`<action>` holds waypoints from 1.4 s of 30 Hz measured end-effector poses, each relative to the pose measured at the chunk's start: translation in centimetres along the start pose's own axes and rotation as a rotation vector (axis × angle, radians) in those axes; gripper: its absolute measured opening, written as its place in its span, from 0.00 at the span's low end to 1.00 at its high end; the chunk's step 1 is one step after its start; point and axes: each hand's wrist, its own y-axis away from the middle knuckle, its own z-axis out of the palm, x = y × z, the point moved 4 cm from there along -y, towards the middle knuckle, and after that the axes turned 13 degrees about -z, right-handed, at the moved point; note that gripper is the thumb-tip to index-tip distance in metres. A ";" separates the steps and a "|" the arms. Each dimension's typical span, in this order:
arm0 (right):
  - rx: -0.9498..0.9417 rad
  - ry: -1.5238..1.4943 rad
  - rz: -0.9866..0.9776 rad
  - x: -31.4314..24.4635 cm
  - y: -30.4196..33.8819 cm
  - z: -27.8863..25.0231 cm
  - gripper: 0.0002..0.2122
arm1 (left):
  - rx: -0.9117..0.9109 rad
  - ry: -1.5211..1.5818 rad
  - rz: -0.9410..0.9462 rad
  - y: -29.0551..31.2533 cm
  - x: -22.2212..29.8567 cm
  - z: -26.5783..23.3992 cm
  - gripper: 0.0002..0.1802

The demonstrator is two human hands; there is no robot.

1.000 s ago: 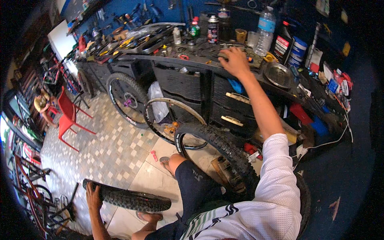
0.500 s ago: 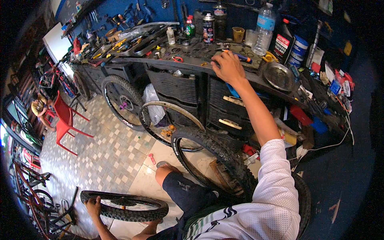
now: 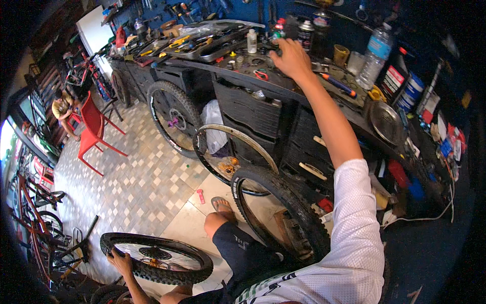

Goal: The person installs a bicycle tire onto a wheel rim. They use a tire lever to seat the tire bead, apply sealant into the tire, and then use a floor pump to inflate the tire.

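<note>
At the lower left, my left hand [image 3: 120,263] grips the knobby tyre of a bicycle wheel [image 3: 185,277], which leans low above the floor with its cassette and spokes showing. My right arm stretches over the workbench [image 3: 202,65]. There, my right hand [image 3: 292,60] hovers with bent fingers apart, near a small red-and-green bottle [image 3: 279,29] and a dark spray can [image 3: 305,36]. Nothing is clearly visible in its grasp, though the fingertips partly merge with dark items behind. A blue-and-orange tool [image 3: 338,85] lies on the bench right of the wrist.
More wheels [image 3: 174,119] and a bare rim [image 3: 235,129] lean against the bench drawers. A knobby tyre [image 3: 283,207] stands by my leg. A metal dish [image 3: 387,121] and a water bottle [image 3: 375,55] occupy the bench's right. A red chair [image 3: 93,129], a seated person [image 3: 63,109] and bikes [image 3: 30,213] are left.
My right hand has moved left along the bench, away from the blue-and-orange tool toward the bottles. The view has shifted left. The wheel in my left hand has tilted, showing more of its cassette.
</note>
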 end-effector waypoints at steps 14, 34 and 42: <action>-0.046 -0.154 0.372 8.5 -13.6 21.3 0.45 | 0.062 -0.100 0.008 10.2 -0.2 -0.8 0.37; -0.275 -0.942 0.005 -5.7 0.1 -7.3 0.37 | -0.137 0.740 -0.232 14.5 5.3 -1.7 0.53; -0.212 -0.801 -0.349 -13.7 8.2 -16.1 0.37 | -0.264 0.762 -0.158 17.1 2.6 -0.4 0.56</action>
